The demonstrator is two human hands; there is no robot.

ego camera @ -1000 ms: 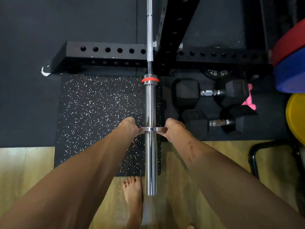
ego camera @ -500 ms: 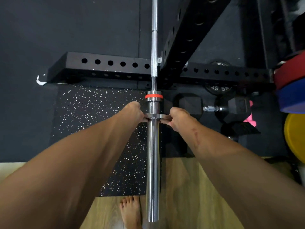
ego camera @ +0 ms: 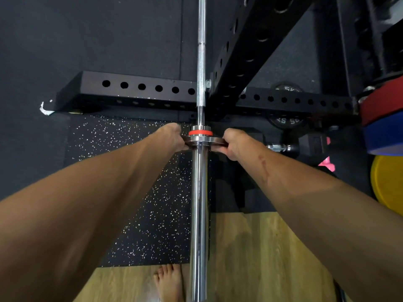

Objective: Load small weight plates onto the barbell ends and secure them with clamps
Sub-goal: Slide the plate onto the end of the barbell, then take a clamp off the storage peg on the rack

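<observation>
Change: over the last second the small plate (ego camera: pixel 205 140) has slid up the barbell sleeve (ego camera: pixel 199 203) from mid-sleeve to the orange-ringed collar (ego camera: pixel 200 132).
Left hand (ego camera: pixel 172 136): pinches the plate's left edge.
Right hand (ego camera: pixel 236 142): pinches its right edge.
Meaning: the plate looks seated; a clamp likely comes next, none in view.

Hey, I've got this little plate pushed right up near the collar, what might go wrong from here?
The left hand and right hand both pinch the small plate at the orange collar, so fingers may get nipped. No clamp shows on the sleeve, so the plate might slide back toward the bare foot.
</observation>
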